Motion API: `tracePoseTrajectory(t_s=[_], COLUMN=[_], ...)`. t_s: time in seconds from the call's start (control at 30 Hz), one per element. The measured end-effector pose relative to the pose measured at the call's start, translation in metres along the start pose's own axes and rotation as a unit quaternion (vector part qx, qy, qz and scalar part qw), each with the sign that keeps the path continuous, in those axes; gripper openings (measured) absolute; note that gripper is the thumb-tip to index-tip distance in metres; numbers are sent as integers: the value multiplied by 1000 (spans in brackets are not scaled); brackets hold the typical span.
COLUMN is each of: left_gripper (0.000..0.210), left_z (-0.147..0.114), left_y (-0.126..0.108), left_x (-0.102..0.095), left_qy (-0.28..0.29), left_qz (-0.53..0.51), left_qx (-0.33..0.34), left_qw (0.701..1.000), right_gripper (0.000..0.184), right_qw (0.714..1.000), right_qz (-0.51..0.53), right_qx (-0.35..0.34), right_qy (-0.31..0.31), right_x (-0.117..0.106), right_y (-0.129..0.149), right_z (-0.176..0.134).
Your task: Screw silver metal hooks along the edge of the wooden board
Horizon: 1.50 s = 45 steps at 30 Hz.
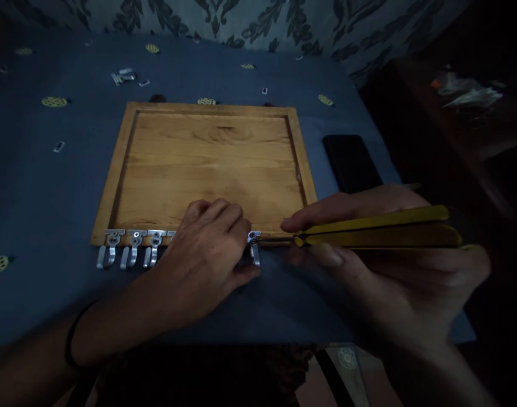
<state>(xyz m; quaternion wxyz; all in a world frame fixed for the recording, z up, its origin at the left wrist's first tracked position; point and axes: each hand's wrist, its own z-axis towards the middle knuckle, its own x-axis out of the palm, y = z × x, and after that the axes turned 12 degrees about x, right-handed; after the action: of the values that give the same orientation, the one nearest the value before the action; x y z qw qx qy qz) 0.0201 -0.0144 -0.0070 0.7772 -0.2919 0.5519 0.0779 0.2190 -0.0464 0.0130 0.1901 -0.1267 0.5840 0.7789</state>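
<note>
- Right hand gripping yellow-handled screwdriver, tip at rightmost metal hook
- Left hand over hook row
- Hooks line near edge of framed wooden board
- Black phone right of board

My left hand covered the middle of the metal hook rail, so I couldn't count all its hooks. The tip of my screwdriver was too small to tell whether it sat in the screw. My right hand hid the black phone's near edge; the view's edge cut off both forearms.
</note>
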Motion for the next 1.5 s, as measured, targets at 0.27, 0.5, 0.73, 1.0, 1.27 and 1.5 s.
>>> tracePoseTrajectory(t_s=[0.27,0.5,0.73,1.0,1.27,1.5], left_gripper=[33,34,33,33,30,33], left_z=[0,0,-1,-1,0,-1], left_y=[-1,-1,-1,-1,-1,-1], left_x=[0,2,2,0,0,-1], left_qy=[-1,-9,-7,-7,4,3], left_qz=[7,17,19,19,20,24], left_qx=[0,1,0,4,-3,0], left_qw=[1000,1000,1000,1000,1000,1000], right_gripper=[26,31,12,8,12,16], right_qw=[997,998,1000,996,996,997], right_qz=[65,44,23,30,55,50], right_qx=[0,-52,-16,4,-16,16], right_qy=[35,9,-14,-80,-69,-54], right_x=[-2,4,0,-3,7,8], right_y=[-2,-5,1,1,-3,-2], right_z=[0,1,1,-6,-2,-2])
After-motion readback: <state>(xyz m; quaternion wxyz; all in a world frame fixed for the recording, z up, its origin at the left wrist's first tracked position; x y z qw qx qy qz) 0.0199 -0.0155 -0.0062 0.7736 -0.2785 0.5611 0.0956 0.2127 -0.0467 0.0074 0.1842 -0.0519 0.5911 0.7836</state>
